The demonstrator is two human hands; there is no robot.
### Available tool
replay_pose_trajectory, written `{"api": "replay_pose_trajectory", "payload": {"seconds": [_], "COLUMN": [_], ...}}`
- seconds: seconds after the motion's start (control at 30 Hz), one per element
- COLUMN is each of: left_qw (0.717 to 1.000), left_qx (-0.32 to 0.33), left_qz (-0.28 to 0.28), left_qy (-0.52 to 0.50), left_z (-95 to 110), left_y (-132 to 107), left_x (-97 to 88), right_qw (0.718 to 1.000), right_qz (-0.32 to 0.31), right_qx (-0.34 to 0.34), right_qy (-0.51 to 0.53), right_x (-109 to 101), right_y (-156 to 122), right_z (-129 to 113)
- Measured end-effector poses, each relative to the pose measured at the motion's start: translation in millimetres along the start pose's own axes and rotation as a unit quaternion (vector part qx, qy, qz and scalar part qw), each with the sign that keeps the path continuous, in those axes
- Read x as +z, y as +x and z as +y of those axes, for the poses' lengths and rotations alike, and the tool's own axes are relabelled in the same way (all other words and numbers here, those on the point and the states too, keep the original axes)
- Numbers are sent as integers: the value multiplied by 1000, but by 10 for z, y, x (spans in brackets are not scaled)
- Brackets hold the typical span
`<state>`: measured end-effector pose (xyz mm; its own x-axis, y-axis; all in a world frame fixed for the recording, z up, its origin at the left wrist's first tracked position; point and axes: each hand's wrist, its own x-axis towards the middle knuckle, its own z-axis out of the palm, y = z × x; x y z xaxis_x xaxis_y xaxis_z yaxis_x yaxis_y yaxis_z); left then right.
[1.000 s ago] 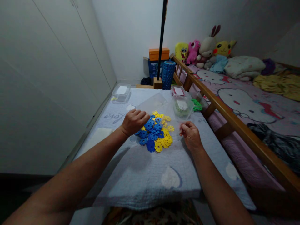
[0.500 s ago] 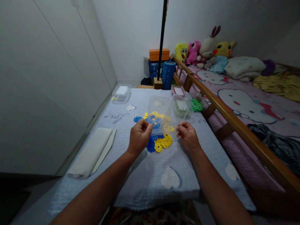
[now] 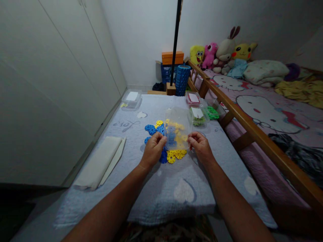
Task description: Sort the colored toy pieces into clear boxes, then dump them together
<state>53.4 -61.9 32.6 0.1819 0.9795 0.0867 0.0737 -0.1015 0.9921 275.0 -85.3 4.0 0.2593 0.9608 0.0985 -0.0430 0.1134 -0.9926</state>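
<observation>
My left hand [image 3: 154, 148] pinches the lower left corner of a clear, rectangular plastic lid [image 3: 178, 116]. On its lower right edge, my right hand [image 3: 200, 145] grips with thumb and fingers. The lid is held tilted above the table, and I cannot tell whether it is one layer or two. Under and behind it lie loose blue notched plastic discs [image 3: 150, 129] and yellow notched plastic discs [image 3: 171, 157]. Several show blurred through the plastic. A darker blue disc [image 3: 163, 157] lies at the near side of the pile, beside my left hand.
Clear boxes stand along the far right: one with red content [image 3: 193, 98], one with olive-green discs [image 3: 199, 117], one with bright green discs [image 3: 213, 113]. Another clear box [image 3: 131, 99] is at far left. A folded cloth [image 3: 101, 163] lies left; a wooden bed rail [image 3: 224, 104] borders the right.
The clear plastic, earlier showing as two panels at an angle, now lines up as one rectangle. My right hand has come slightly inward, and my left hand slightly right and down.
</observation>
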Motion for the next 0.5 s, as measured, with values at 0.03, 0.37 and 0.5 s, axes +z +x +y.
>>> {"api": "replay_pose_trajectory", "payload": {"seconds": [0.03,0.37,0.5], "left_qw": [1000,999,998], "left_qx": [-3,-12,-29], "left_qz": [-1,-14,-4], "left_qy": [-6,-32,-47], "left_z": [-1,-19,-25], "left_y": [-7,-46,-62], "left_x": [-2,7,10], "right_qw": [1000,999,997], "right_qz": [-3,3,5], "right_qx": [-1,35,62], "right_qy": [-4,25,44], "right_x": [1,41,75], "right_y": [-1,7,5], "right_z": [2,25,17]}}
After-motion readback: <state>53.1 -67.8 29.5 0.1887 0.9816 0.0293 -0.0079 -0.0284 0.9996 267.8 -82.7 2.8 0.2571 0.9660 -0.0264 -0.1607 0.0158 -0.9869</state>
